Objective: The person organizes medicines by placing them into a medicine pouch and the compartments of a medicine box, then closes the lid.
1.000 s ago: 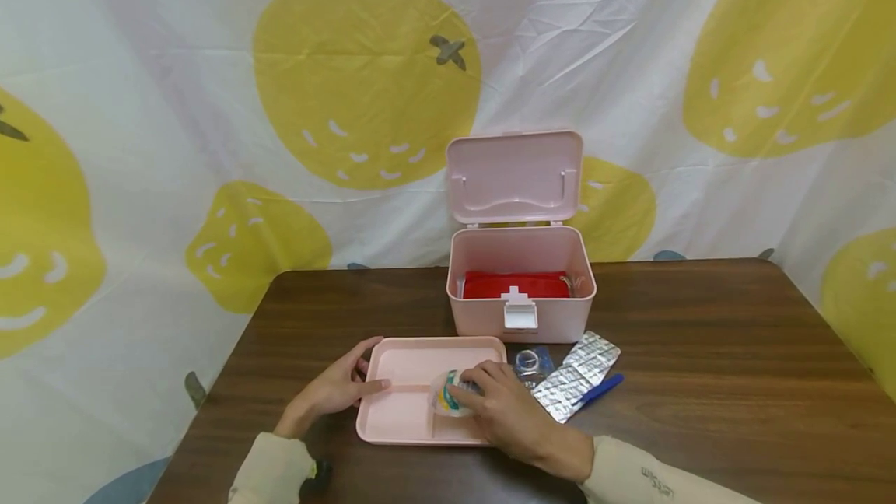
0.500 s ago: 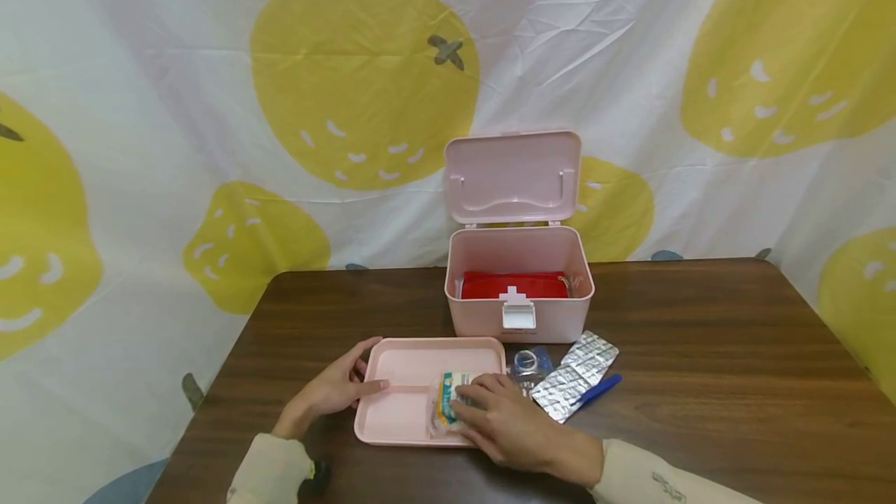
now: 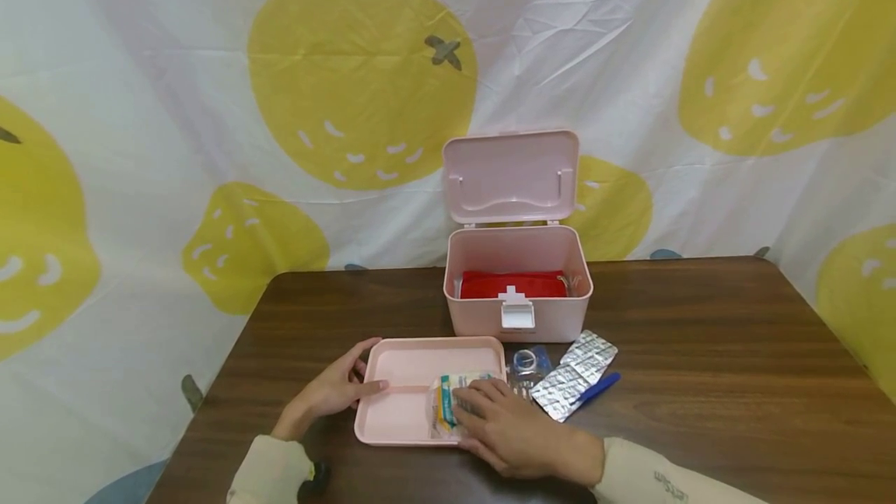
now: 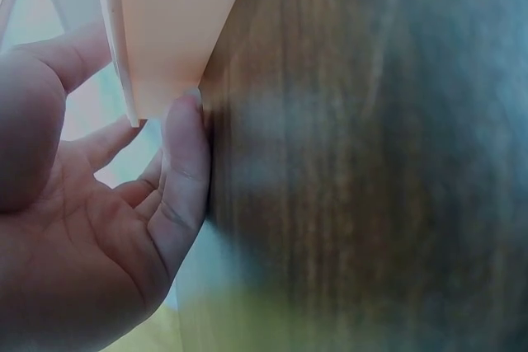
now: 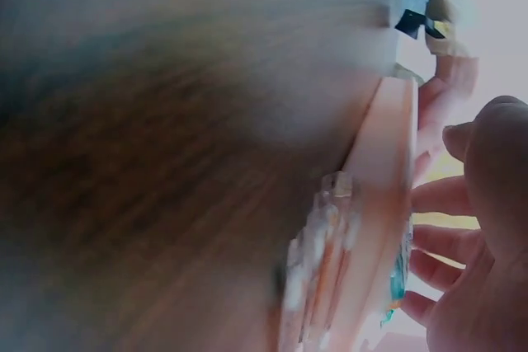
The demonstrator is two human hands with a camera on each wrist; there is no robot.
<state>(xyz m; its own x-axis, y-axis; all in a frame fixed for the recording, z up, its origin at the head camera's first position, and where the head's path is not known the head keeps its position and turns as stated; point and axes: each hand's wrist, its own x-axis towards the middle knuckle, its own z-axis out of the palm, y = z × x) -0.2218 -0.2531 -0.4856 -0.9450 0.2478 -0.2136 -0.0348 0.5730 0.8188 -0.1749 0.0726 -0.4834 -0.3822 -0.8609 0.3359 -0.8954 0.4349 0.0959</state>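
Note:
A shallow pink divided tray [image 3: 395, 418] lies on the table. My left hand [image 3: 336, 387] grips its left end, thumb over the rim; in the left wrist view the fingers of that hand [image 4: 107, 220] reach along the tray's outer wall [image 4: 169, 30]. In the tray's front right part is a clear plastic packet [image 3: 446, 404] with teal and orange print. My right hand [image 3: 514, 426] rests over the packet's right side with loosely bent fingers, hiding part of it. The right wrist view shows those fingertips beside the packet's teal edge [image 5: 398, 282], not curled round it.
Behind the tray stands an open pink box [image 3: 521, 321] with a red pouch [image 3: 514, 285] inside. Right of the tray lie a clear round plastic piece [image 3: 525, 362], silver blister packs [image 3: 577, 374] and a blue pen-like stick [image 3: 598, 389]. Clear plastic items [image 5: 318, 261] lie against the tray's side.
The packet has gone from bunched under my right fingers to lying flatter, its print plainer. My right hand has shifted slightly right and toward me, its fingers loosening. The left hand keeps its place.

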